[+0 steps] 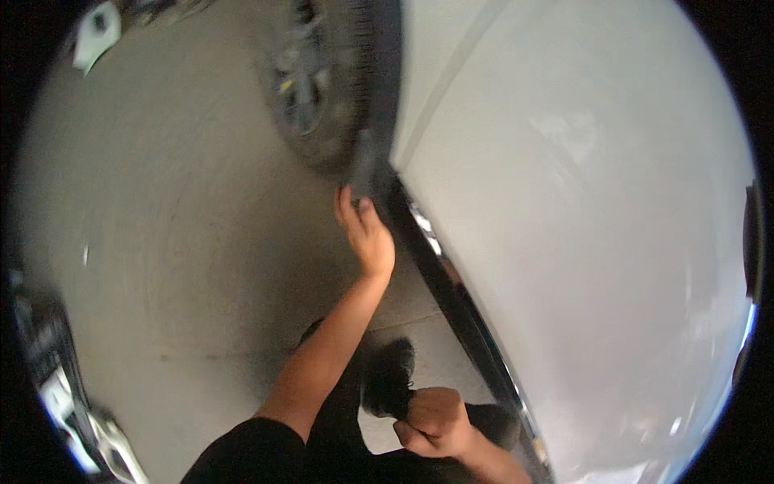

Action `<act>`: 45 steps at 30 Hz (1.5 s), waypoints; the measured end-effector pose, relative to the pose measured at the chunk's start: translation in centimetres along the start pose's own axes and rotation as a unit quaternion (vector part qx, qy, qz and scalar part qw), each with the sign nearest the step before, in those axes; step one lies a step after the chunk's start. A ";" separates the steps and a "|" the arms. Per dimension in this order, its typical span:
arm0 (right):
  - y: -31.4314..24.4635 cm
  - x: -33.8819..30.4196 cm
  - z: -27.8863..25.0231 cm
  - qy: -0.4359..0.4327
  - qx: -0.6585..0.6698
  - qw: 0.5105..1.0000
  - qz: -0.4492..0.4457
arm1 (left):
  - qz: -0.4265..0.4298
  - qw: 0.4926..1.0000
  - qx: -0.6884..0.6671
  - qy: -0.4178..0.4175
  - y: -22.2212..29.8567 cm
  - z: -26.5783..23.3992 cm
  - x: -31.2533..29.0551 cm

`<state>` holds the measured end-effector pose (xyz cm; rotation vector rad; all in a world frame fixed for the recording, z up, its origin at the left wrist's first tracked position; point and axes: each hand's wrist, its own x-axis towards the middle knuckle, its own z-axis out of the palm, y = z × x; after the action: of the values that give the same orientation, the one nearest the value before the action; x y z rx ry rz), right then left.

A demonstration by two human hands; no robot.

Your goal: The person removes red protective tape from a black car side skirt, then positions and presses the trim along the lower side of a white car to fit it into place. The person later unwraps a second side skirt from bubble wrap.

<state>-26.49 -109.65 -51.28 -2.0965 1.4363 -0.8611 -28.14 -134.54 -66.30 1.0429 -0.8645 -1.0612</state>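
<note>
My left hand [369,240] reaches up to the black mud flap [365,165] behind the car's wheel [310,89]. Its fingers are stretched out, with the tips at the flap's lower end; whether they touch it I cannot tell. Below, my right hand [436,421] is closed in a fist above my knees, near the black lower side trim [451,298]. Whatever the fist may hold is hidden. Blur softens the wheel and the flap.
A pale car body panel [564,242] fills the right side. Concrete floor [161,202] spreads out at left. Loose white and black parts [64,403] lie at the lower left, and a white piece [97,36] at the upper left. My dark shoe [389,375] stands beneath me.
</note>
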 end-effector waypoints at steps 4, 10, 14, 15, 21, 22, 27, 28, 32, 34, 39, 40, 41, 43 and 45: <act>-0.5 -5.8 2.0 0.031 -0.064 0.994 0.080 | -0.080 0.990 -0.095 -0.071 3.2 2.5 -10.0; -10.1 -19.9 5.8 0.266 -0.046 0.931 0.244 | -0.121 0.976 -0.107 -0.143 5.5 -4.8 -14.0; -19.6 -29.2 4.2 0.360 -0.024 0.821 0.443 | 0.063 0.984 -0.039 -0.160 7.5 -9.2 -19.7; -22.4 -30.3 8.6 0.391 -0.011 0.778 0.491 | 0.079 0.976 -0.008 -0.203 6.4 -13.7 -20.1; -20.3 -45.2 2.9 0.585 0.054 0.597 0.546 | 0.026 0.995 -0.023 -0.097 6.3 -6.3 -22.9; -16.2 -48.1 -0.6 0.632 0.113 0.540 0.544 | -0.018 0.986 -0.093 -0.137 7.7 0.1 -22.8; -4.2 -60.6 1.1 0.742 0.225 0.400 0.489 | -0.400 0.883 -0.139 -0.204 4.1 -2.4 -28.1; -2.9 -61.3 0.8 0.756 0.246 0.406 0.451 | -0.465 0.847 -0.141 -0.215 3.9 -3.1 -30.5; 0.2 -63.7 -1.6 0.751 0.310 0.460 0.359 | -0.526 0.808 -0.124 -0.234 5.5 -4.5 -38.6; 1.7 -65.1 -2.0 0.715 0.314 0.531 0.329 | -0.514 0.789 -0.168 -0.293 4.2 -4.4 -40.6; 4.2 -64.9 0.1 0.776 0.247 0.468 0.342 | -0.479 0.791 -0.188 -0.330 0.5 -4.3 -39.3; 3.1 -64.5 0.0 0.774 0.254 0.439 0.378 | -0.485 0.783 -0.192 -0.338 0.2 -4.7 -39.4; 3.3 -65.6 0.0 0.748 0.285 0.465 0.378 | -0.490 0.775 -0.195 -0.347 -0.1 -5.2 -39.4; 2.0 -69.0 0.1 0.738 0.348 0.459 0.351 | -0.495 0.764 -0.175 -0.376 0.0 -7.0 -41.9; 2.5 -71.4 0.3 0.739 0.357 0.493 0.289 | -0.499 0.736 -0.165 -0.426 0.9 -7.6 -45.2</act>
<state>-46.55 -43.76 -70.18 0.2604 1.5867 -2.4891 -33.21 -89.19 -70.60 0.6338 -0.7200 -2.6518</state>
